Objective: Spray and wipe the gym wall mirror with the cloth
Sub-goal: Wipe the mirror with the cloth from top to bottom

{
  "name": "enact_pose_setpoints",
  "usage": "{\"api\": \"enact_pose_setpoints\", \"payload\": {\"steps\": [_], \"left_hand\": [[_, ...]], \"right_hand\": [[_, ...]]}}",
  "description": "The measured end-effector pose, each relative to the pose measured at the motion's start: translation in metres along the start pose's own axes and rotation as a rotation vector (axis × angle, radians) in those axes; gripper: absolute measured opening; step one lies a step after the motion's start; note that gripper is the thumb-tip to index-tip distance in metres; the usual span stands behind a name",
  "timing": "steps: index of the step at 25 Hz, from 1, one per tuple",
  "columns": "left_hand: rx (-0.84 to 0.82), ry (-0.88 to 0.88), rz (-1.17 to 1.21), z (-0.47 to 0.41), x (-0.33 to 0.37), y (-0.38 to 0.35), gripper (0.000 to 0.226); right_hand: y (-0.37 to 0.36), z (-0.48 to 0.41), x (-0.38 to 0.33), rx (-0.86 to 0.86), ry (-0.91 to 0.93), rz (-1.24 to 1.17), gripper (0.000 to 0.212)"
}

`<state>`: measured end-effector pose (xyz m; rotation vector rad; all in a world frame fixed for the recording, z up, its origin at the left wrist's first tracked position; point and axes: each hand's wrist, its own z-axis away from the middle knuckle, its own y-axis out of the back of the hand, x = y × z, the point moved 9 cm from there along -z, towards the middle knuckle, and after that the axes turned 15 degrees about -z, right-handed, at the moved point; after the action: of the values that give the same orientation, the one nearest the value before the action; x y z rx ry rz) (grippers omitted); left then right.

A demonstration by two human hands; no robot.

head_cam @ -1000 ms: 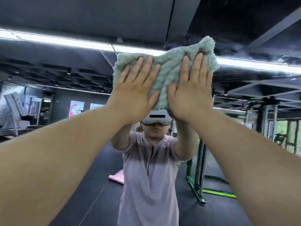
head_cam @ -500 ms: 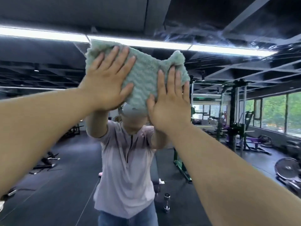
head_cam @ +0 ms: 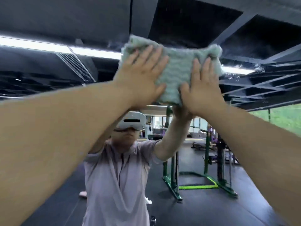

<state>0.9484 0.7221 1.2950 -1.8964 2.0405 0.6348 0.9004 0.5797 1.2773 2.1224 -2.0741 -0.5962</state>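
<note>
**Progress.** My left hand (head_cam: 140,75) lies flat, fingers straight and spread, pressing the left part of the cloth (head_cam: 177,69). My right hand (head_cam: 202,88) is likewise flat with straight fingers, pressing the lower right part. Neither of my hands curls round anything. The cloth is pale green and fluffy, spread high against the mirror (head_cam: 48,18), above head level. Just right of the cloth, droplets (head_cam: 259,69) sit on the glass. I judge from them that spraying is done here and wiping is under way, with that wet patch not yet reached. No spray bottle is in view. How much of the mirror is left to do, I cannot tell.

**Surface.** The mirror fills the view, and no edge of it shows.

**Room, as reflected.**
- light strip (head_cam: 32,44)
- ceiling vent (head_cam: 75,66)
- my own reflection (head_cam: 117,176) in a pale shirt
- green rack (head_cam: 172,185) standing on the dark floor (head_cam: 203,209)
- window (head_cam: 283,118) with greenery, far right
</note>
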Motion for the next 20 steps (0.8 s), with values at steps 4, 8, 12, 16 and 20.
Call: {"api": "enact_pose_setpoints", "payload": {"steps": [4,8,12,16,20], "left_hand": [[-0.009,0.155,0.036,0.018,-0.09,-0.016,0.077],[0.119,0.0,-0.027,0.114,-0.078,-0.032,0.071],[0.06,-0.054,-0.042,0.081,-0.101,-0.024,0.076],[-0.064,0.106,0.091,-0.019,-0.113,-0.014,0.07],[0.116,0.019,0.07,0.014,-0.079,-0.012,0.069]], "right_hand": [[-0.016,-0.057,-0.124,-0.032,0.207,-0.024,0.069],[-0.058,0.046,-0.168,-0.111,0.548,-0.002,0.069],[-0.029,0.006,-0.126,-0.079,0.337,0.134,0.067],[-0.001,-0.064,-0.132,-0.058,0.035,0.027,0.064],[-0.004,-0.012,-0.1,-0.019,0.032,-0.004,0.062]]}}
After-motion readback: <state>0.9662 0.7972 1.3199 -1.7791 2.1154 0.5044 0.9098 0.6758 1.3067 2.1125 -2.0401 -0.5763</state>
